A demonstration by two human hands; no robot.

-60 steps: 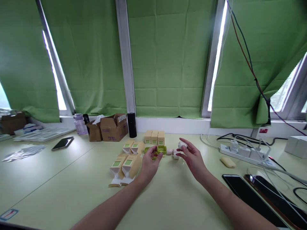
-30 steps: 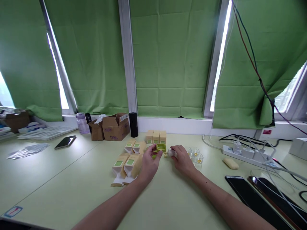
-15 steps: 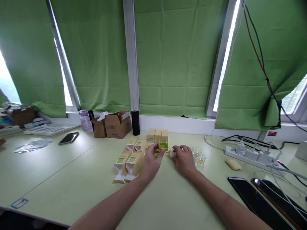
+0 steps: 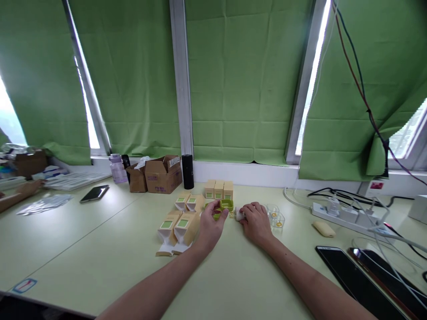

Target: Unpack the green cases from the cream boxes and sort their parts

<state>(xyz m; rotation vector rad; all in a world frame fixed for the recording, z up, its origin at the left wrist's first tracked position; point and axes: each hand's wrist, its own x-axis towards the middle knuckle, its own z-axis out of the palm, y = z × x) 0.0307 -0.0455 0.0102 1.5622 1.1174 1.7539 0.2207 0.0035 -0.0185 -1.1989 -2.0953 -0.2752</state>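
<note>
My left hand [image 4: 211,224] is closed, its thumb and fingers on a small olive-green plastic container [image 4: 227,204], partly hidden by the hand. My right hand [image 4: 257,222] bends its fingers round a small white piece [image 4: 239,214] on the table; its kind cannot be made out. Just right of that hand stand several small clear cups [image 4: 279,221] with gold-coloured bits inside. Left of my left hand lie open cream cartons [image 4: 188,224] with green windows, flaps towards me. Behind the green container stand three upright cream cartons [image 4: 219,190].
A power strip [image 4: 347,218] with tangled cables, a cream oval object [image 4: 324,229] and dark tablet-like devices [image 4: 353,275] lie at right. Cardboard boxes [image 4: 163,175] and a black cylinder [image 4: 187,172] stand at the back. Another person's hand [image 4: 31,189] is at far left.
The other person's hand and forearm have reached further in at the far left. Both my hands stay in nearly the same place; the view has shifted slightly.
</note>
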